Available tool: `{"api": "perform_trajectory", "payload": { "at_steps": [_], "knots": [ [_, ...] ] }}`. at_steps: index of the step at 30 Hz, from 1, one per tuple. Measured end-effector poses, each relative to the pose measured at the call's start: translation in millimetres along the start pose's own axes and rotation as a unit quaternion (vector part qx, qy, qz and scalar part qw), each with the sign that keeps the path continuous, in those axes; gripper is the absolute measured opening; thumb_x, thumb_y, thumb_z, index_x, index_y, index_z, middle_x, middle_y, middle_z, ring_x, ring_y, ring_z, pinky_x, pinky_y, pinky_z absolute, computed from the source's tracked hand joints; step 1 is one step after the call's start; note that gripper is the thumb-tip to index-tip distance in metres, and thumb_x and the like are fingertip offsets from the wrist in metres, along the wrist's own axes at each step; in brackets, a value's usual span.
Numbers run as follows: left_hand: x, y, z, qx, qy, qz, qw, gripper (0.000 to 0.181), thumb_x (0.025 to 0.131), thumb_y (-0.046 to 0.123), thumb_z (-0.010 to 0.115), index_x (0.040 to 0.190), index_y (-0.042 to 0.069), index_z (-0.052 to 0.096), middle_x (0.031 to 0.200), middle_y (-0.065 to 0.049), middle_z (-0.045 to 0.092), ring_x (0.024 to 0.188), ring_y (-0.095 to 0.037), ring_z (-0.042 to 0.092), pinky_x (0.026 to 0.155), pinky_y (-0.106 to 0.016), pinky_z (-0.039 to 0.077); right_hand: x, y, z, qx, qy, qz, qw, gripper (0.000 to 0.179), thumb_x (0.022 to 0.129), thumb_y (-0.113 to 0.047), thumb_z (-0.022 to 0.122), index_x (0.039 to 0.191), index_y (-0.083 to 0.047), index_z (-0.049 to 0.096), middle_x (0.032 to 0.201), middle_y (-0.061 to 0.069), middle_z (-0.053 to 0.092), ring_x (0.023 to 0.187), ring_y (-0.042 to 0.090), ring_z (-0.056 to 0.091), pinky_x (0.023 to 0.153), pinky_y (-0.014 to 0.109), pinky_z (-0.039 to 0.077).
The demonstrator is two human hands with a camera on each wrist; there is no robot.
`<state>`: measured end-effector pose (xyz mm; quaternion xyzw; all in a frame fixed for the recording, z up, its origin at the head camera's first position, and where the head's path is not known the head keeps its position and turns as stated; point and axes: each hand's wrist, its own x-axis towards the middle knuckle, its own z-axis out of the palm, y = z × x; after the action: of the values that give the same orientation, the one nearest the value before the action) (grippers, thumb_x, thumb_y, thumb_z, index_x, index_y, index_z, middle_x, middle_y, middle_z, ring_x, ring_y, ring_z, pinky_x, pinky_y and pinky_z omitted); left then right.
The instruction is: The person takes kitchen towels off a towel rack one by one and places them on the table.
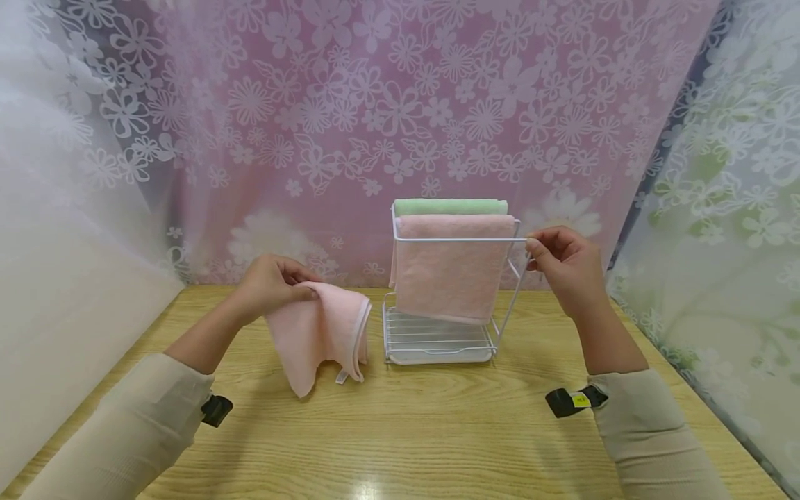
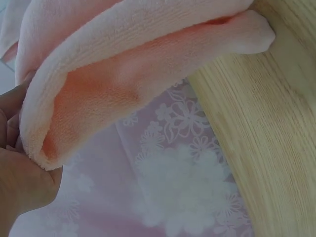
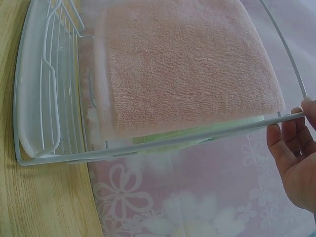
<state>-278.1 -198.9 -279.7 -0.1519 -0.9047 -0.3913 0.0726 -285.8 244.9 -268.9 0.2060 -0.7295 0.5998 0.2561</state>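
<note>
My left hand (image 1: 271, 283) pinches a folded pink towel (image 1: 331, 316) by its upper edge, left of the rack. The cloth hangs down in loose folds with a small white tag at its lower corner; in the left wrist view the towel (image 2: 123, 74) droops from the fingers. With thumb and fingers my right hand (image 1: 570, 267) grips the top right corner of a white wire rack (image 1: 462, 240). Over the rack's bars hang a second pink towel (image 1: 453, 274) and, behind it, a green towel (image 1: 450, 207). The right wrist view shows the hand (image 3: 296, 148) holding the wire corner.
A white tray (image 1: 437, 357) sits under the rack's bottom grid. The rack stands on a wooden table (image 1: 375, 444). Behind the table hangs a pink flowered curtain (image 1: 350, 139), with pale sheets at both sides. Black straps circle both wrists.
</note>
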Motion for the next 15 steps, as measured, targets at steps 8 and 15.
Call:
{"api": "perform_trajectory", "payload": {
  "at_steps": [8, 15],
  "knots": [
    [14.7, -11.6, -0.2, 0.035, -0.015, 0.038, 0.9985, 0.017, 0.080, 0.015, 0.082, 0.095, 0.008, 0.079, 0.089, -0.005, 0.074, 0.083, -0.019, 0.065, 0.068, -0.030, 0.051, -0.1, 1, -1, 0.000, -0.001, -0.001, 1.0000, 0.017, 0.093, -0.007, 0.066, 0.100, 0.008, 0.065, 0.080, 0.001, 0.063, 0.070, 0.014, 0.059, 0.065, 0.018, 0.055],
    [25.4, -16.3, 1.5, 0.036, -0.021, 0.049, 0.9979, 0.018, 0.079, 0.014, 0.083, 0.095, 0.006, 0.079, 0.089, -0.007, 0.074, 0.075, -0.015, 0.062, 0.061, -0.025, 0.049, -0.1, 0, 0, 0.017, -0.005, -0.001, 0.9998, 0.012, 0.093, -0.006, 0.065, 0.098, 0.006, 0.066, 0.079, 0.003, 0.063, 0.070, 0.015, 0.059, 0.065, 0.019, 0.055]
  ]
}}
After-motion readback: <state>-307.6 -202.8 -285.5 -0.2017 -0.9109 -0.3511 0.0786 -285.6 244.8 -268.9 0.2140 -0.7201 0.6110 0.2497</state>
